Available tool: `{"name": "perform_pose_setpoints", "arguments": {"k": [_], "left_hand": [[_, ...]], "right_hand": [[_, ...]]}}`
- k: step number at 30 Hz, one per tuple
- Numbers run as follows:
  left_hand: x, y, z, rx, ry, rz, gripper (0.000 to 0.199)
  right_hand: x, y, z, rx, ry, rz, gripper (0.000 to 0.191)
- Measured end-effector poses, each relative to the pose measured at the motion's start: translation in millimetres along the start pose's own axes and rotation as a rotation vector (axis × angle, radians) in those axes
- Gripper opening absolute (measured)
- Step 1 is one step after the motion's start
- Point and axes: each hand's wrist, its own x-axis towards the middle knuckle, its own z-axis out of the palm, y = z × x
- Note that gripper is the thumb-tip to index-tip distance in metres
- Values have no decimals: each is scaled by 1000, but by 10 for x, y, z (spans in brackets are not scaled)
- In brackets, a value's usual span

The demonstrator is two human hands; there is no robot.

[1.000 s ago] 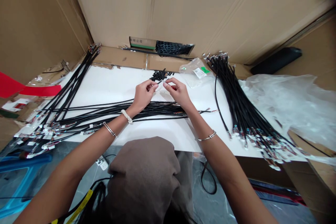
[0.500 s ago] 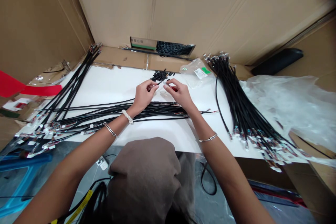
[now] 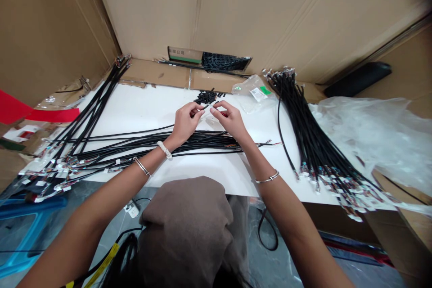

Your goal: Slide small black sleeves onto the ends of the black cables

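Observation:
My left hand (image 3: 186, 121) is closed in a pinch on a black cable (image 3: 148, 129), close to its end. The rest of that cable trails away to the left across the white table (image 3: 148, 105). Facing it, my right hand (image 3: 231, 120) has thumb and fingertips pressed together at the whitish end of the cable, where thin wires seem to show; the detail is too small to make out. Just beyond the fingertips lies a pile of short black tube pieces (image 3: 206, 97). Several black cables (image 3: 209, 141) with bare wire ends lie under my wrists.
A large bundle of black cables with white connectors (image 3: 297, 121) stretches along the right side. More cables (image 3: 103, 99) lie at the left. A clear plastic bag (image 3: 251, 92) sits behind my right hand, plastic sheeting (image 3: 374, 130) far right. Cardboard walls (image 3: 243, 9) enclose the table.
Both hands stay almost in place at the cable end. The right fingers have shifted very slightly; nothing else has visibly moved.

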Motion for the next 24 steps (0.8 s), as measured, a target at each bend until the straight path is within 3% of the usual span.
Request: {"name": "perform_pose_setpoints", "arguments": {"k": [9,18,21,24], "left_hand": [[-11,-6,5,84,5,111,4],[2,-31,6,139,9,114,6],[7,-50,5,139,18,125,6],[12,-71,2,124,24,120,5]], "right_hand": [[8,-22,-42,0,-12,-4,29],[-2,-58,-43,142,-1,64,33],[2,-82,-63,189,43,96,34],[32,-39,-124,181,164,139,34]]}}
